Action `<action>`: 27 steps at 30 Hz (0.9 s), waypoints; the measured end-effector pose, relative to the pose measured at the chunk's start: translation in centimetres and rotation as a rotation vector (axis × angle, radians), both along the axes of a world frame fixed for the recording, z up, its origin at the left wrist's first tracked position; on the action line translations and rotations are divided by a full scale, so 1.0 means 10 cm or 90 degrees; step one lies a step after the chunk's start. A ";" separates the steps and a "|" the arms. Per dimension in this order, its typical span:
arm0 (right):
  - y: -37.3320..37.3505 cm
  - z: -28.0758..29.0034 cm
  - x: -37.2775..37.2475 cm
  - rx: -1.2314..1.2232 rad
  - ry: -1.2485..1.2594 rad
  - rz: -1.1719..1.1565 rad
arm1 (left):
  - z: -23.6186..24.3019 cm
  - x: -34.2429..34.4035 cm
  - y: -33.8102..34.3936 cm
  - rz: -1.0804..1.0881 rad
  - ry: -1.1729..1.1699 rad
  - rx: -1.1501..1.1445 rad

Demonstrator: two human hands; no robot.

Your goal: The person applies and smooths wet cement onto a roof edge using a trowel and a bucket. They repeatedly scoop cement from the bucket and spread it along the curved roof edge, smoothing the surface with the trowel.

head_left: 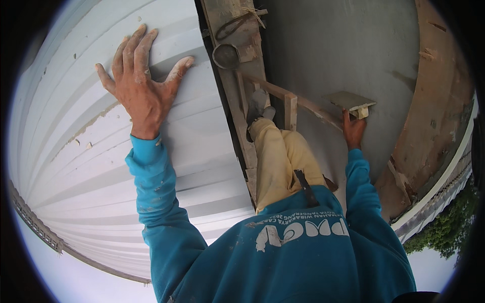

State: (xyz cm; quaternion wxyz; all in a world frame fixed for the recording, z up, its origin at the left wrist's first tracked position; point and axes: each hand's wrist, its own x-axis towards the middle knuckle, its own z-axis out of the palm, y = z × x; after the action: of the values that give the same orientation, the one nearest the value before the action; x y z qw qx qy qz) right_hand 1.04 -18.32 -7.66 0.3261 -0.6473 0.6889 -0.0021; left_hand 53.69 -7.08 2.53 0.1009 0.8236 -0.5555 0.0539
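My left hand (144, 86) lies with its fingers spread on a pale ribbed metal sheet (194, 146). The fingertips are dusty and nothing is in that hand. At the right, my right hand (353, 130) is closed on the handle of a plastering float (348, 99). The float has a flat grey plate and a light-coloured handle block, partly hidden by my fingers. Its plate is at the smooth grey wall surface (338, 45); whether it touches I cannot tell.
A wooden plank (237, 35) runs beside the sheet, with a round dark pan (226, 56) on it. My foot (257, 103) rests near a wooden frame (290, 111). A brown board (434, 111) edges the wall at the right. Crumbs of debris (89, 145) dot the sheet.
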 end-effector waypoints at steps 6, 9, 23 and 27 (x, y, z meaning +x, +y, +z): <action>0.00 -0.07 -0.11 0.041 -0.002 -0.033 | 0.00 -0.01 0.01 -0.007 -0.015 -0.004; -0.02 -0.03 -0.08 0.044 -0.015 -0.032 | -0.02 -0.01 0.02 -0.010 -0.046 0.003; 0.01 0.11 0.13 -0.026 -0.044 0.000 | -0.15 0.09 0.06 -0.053 -0.176 -0.012; 0.01 0.20 0.17 -0.053 -0.050 0.019 | -0.14 0.08 0.04 -0.025 -0.176 0.022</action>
State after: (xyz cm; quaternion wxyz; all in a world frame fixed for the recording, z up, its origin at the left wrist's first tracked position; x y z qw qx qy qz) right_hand 2.74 -18.20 -5.66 0.3257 -0.6698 0.6653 -0.0509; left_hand 54.48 -6.70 1.09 0.0104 0.7989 -0.5810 0.1552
